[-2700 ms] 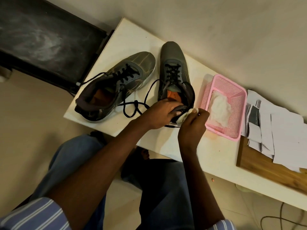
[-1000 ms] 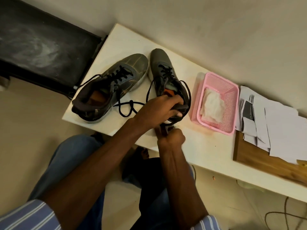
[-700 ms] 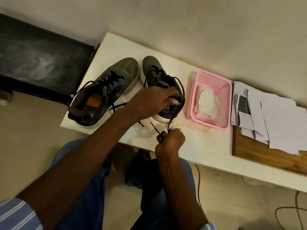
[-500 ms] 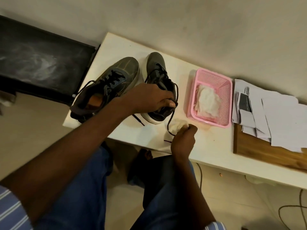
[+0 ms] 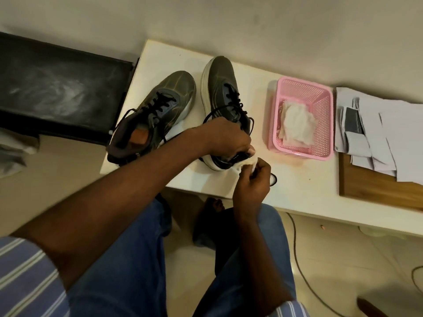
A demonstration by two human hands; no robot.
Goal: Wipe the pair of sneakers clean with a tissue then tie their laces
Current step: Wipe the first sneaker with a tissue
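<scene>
**Heel wipe, right-hand sneaker**

Sneaker nearer the basket (image 5: 223,92) is steadied on the white surface (image 5: 295,191); its collar is gripped by the left hand (image 5: 225,136), fingers curled over the opening. A crumpled tissue (image 5: 248,161) is pinched in the right hand (image 5: 253,179), fingers closed round it, and is pressed to the heel and white sole edge. The other sneaker (image 5: 158,117) lies just beside, laces loose. More tissue is seen in the pink basket (image 5: 303,154).

Judgement: wiping is under way; laces are not yet tied. Short firm strokes along the sole rim are advised, with a clean fold of tissue turned outward. The trailing lace (image 5: 273,179) should be kept out from under the tissue.
</scene>
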